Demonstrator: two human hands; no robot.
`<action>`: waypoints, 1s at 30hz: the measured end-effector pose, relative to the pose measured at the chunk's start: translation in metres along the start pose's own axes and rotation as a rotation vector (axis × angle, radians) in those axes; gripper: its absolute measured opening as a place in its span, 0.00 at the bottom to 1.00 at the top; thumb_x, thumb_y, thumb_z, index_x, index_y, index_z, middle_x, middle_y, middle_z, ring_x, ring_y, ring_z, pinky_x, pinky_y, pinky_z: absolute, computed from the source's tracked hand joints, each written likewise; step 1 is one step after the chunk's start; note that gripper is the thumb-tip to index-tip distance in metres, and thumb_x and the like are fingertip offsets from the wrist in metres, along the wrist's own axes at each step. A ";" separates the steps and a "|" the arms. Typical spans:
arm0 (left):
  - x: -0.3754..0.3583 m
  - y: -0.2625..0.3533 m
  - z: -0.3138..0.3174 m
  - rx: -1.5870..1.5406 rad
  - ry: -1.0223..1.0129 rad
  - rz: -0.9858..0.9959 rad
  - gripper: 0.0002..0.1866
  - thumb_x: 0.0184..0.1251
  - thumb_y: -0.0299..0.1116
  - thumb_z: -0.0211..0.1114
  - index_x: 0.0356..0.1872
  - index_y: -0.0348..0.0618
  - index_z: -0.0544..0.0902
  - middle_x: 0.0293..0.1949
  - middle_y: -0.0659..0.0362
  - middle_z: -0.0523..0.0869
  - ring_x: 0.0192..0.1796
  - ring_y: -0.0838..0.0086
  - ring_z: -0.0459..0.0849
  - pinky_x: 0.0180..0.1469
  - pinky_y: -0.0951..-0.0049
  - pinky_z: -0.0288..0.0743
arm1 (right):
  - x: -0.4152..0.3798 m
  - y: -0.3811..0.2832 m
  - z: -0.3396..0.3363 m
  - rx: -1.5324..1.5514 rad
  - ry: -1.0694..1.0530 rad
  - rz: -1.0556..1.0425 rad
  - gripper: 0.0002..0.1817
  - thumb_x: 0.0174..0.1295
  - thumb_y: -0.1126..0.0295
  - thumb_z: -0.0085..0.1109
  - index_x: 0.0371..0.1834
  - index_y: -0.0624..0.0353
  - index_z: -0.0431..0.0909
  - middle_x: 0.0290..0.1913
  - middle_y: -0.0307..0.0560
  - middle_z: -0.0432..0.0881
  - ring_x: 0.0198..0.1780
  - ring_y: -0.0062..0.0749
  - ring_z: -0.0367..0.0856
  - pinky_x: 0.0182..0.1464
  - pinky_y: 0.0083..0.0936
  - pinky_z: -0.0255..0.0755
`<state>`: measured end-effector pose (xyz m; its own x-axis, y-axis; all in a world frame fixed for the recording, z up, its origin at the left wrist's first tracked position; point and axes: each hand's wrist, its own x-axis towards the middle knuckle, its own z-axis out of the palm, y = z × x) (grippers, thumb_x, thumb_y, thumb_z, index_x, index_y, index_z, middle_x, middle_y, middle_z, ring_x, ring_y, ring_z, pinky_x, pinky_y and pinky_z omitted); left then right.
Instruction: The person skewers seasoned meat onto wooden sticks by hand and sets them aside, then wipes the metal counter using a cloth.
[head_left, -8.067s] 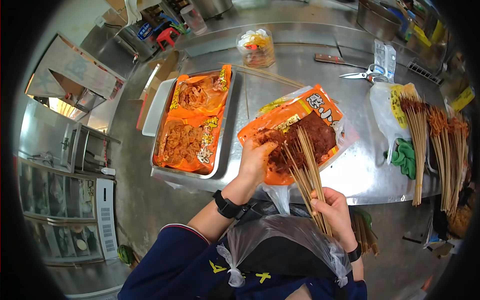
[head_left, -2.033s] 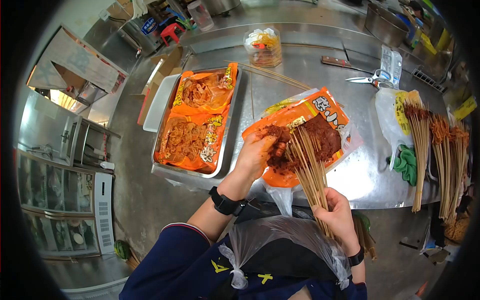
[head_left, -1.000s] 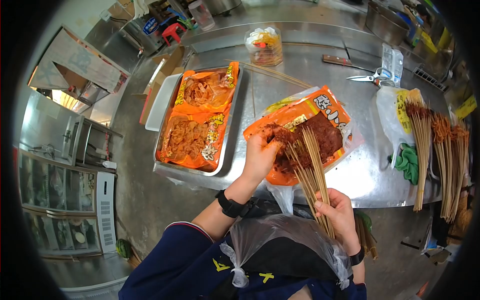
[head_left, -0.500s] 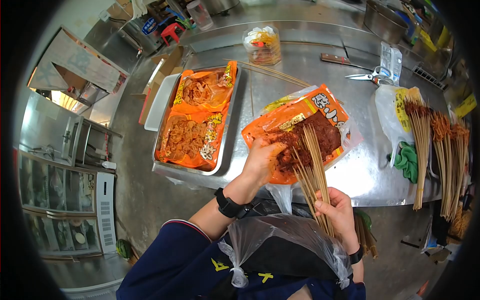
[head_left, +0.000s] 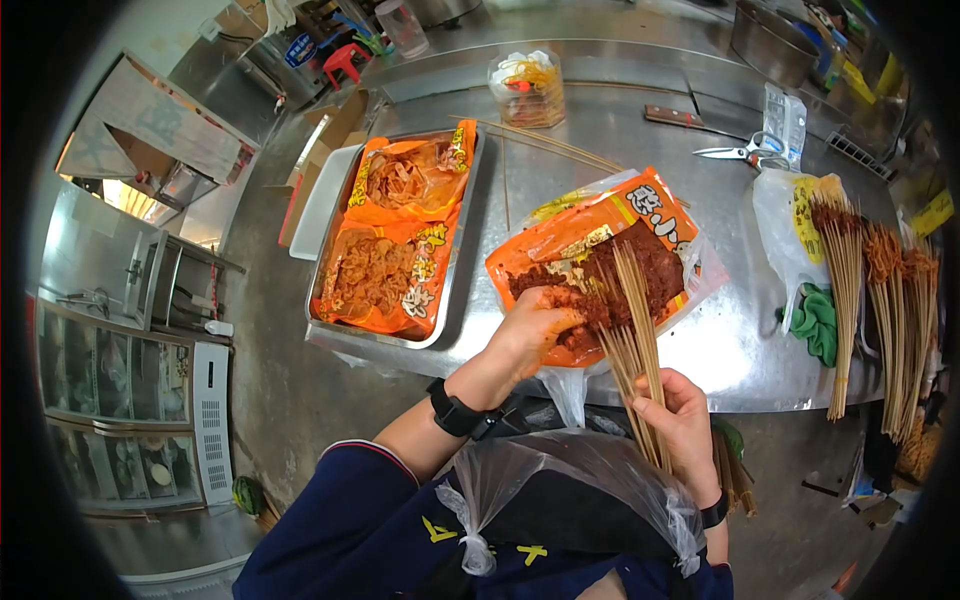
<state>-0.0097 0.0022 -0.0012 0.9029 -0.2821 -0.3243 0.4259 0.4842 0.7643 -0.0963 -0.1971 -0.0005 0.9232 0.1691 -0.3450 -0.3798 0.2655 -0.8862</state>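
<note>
My right hand [head_left: 682, 420] is closed around a bundle of thin bamboo skewers [head_left: 642, 340], their tips pointing away from me. Dark red pieces of seasoned meat [head_left: 597, 300] sit on some of the tips. My left hand [head_left: 535, 328], its fingers smeared with red seasoning, is bent and pressed together on the meat at those tips; the exact piece in its grip is partly hidden. Under both lies an opened orange bag [head_left: 520, 248] with a mass of dark red seasoned meat [head_left: 655, 265] spread on it.
On the left of the steel table [head_left: 720, 350] stands a metal tray [head_left: 448, 315] with two orange food packs [head_left: 410, 190]. Scissors [head_left: 745, 153], a wood-handled knife [head_left: 672, 117] and a plastic tub [head_left: 527, 95] are farther back. Loaded skewers [head_left: 845, 300] and a green cloth [head_left: 812, 325] lie at the right.
My left hand has drawn slightly down and its fingers have closed in, uncovering meat on the bag's left. The skewers in my right hand have shifted slightly right.
</note>
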 end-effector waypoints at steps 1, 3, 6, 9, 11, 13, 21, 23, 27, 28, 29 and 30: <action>0.001 -0.001 -0.001 -0.001 -0.002 -0.001 0.13 0.58 0.20 0.54 0.44 0.30 0.75 0.41 0.52 0.81 0.41 0.70 0.82 0.43 0.72 0.78 | -0.001 -0.004 0.002 0.074 0.013 -0.045 0.11 0.53 0.78 0.59 0.40 0.64 0.75 0.32 0.38 0.78 0.33 0.18 0.76 0.39 0.15 0.71; 0.003 -0.004 -0.003 0.060 0.018 -0.022 0.12 0.58 0.20 0.54 0.43 0.31 0.76 0.40 0.54 0.81 0.40 0.71 0.82 0.42 0.74 0.78 | -0.003 -0.005 -0.001 0.143 0.029 -0.091 0.11 0.52 0.78 0.59 0.40 0.64 0.75 0.33 0.39 0.79 0.35 0.18 0.77 0.41 0.16 0.71; 0.011 -0.012 -0.002 0.142 0.117 -0.003 0.09 0.59 0.21 0.54 0.41 0.32 0.77 0.36 0.56 0.81 0.37 0.73 0.81 0.40 0.76 0.77 | -0.004 -0.002 -0.009 0.195 -0.021 -0.022 0.13 0.52 0.77 0.59 0.42 0.64 0.75 0.33 0.40 0.79 0.38 0.20 0.77 0.45 0.18 0.71; 0.017 -0.011 -0.005 0.255 0.085 0.004 0.08 0.59 0.21 0.53 0.38 0.34 0.78 0.32 0.58 0.81 0.35 0.74 0.81 0.37 0.78 0.75 | -0.005 -0.004 -0.010 0.209 0.006 0.021 0.14 0.53 0.76 0.59 0.44 0.64 0.74 0.32 0.41 0.79 0.38 0.21 0.78 0.44 0.19 0.72; 0.025 -0.001 -0.017 0.322 0.100 0.029 0.10 0.59 0.22 0.53 0.41 0.36 0.77 0.32 0.60 0.81 0.33 0.77 0.79 0.35 0.80 0.74 | -0.006 -0.001 -0.015 0.362 0.081 -0.031 0.16 0.53 0.74 0.60 0.45 0.64 0.74 0.30 0.41 0.78 0.33 0.22 0.76 0.39 0.17 0.71; 0.031 0.003 -0.017 0.392 0.165 0.186 0.11 0.56 0.22 0.53 0.40 0.39 0.78 0.31 0.60 0.82 0.30 0.77 0.79 0.33 0.78 0.73 | -0.005 0.006 -0.030 0.437 0.056 -0.113 0.17 0.52 0.73 0.61 0.46 0.65 0.73 0.29 0.41 0.78 0.31 0.21 0.75 0.37 0.16 0.70; 0.060 -0.007 -0.001 1.843 0.235 0.222 0.07 0.47 0.27 0.58 0.26 0.36 0.79 0.30 0.45 0.81 0.37 0.53 0.81 0.38 0.59 0.74 | -0.007 0.010 -0.052 0.620 -0.001 -0.286 0.20 0.52 0.69 0.62 0.47 0.59 0.70 0.27 0.32 0.69 0.26 0.16 0.66 0.38 0.17 0.68; 0.072 -0.014 0.002 1.885 0.207 0.202 0.06 0.46 0.27 0.58 0.26 0.36 0.79 0.29 0.45 0.81 0.36 0.54 0.81 0.38 0.59 0.75 | -0.009 0.008 -0.050 0.616 0.004 -0.288 0.19 0.52 0.69 0.62 0.47 0.59 0.70 0.27 0.32 0.69 0.25 0.16 0.66 0.37 0.16 0.67; 0.079 -0.021 0.004 1.959 0.202 0.284 0.04 0.45 0.26 0.59 0.22 0.38 0.80 0.26 0.46 0.81 0.33 0.56 0.82 0.35 0.60 0.75 | -0.009 0.008 -0.049 0.622 -0.004 -0.299 0.19 0.52 0.70 0.62 0.47 0.60 0.70 0.27 0.34 0.70 0.26 0.16 0.66 0.35 0.13 0.65; 0.080 -0.021 0.004 1.961 0.201 0.282 0.04 0.45 0.26 0.59 0.22 0.38 0.80 0.26 0.46 0.81 0.33 0.56 0.82 0.35 0.60 0.75 | -0.010 0.009 -0.049 0.630 0.001 -0.302 0.19 0.52 0.70 0.62 0.47 0.61 0.70 0.27 0.34 0.70 0.26 0.16 0.66 0.35 0.12 0.64; 0.081 -0.020 0.005 1.989 0.189 0.293 0.04 0.43 0.25 0.59 0.21 0.38 0.81 0.25 0.47 0.82 0.32 0.57 0.83 0.34 0.62 0.76 | -0.010 0.010 -0.049 0.631 0.001 -0.301 0.19 0.52 0.70 0.62 0.47 0.61 0.70 0.27 0.34 0.70 0.26 0.16 0.66 0.35 0.12 0.64; 0.081 -0.018 0.006 2.017 0.178 0.305 0.04 0.42 0.24 0.59 0.20 0.38 0.82 0.24 0.48 0.82 0.31 0.59 0.83 0.33 0.65 0.78 | -0.010 0.010 -0.050 0.633 0.022 -0.295 0.19 0.51 0.69 0.63 0.46 0.62 0.72 0.27 0.36 0.72 0.26 0.18 0.66 0.33 0.12 0.63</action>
<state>0.0556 -0.0347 -0.0384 0.9653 -0.2587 -0.0371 -0.2499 -0.9553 0.1582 -0.1063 -0.2430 -0.0215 0.9914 -0.0129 -0.1302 -0.0678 0.8007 -0.5953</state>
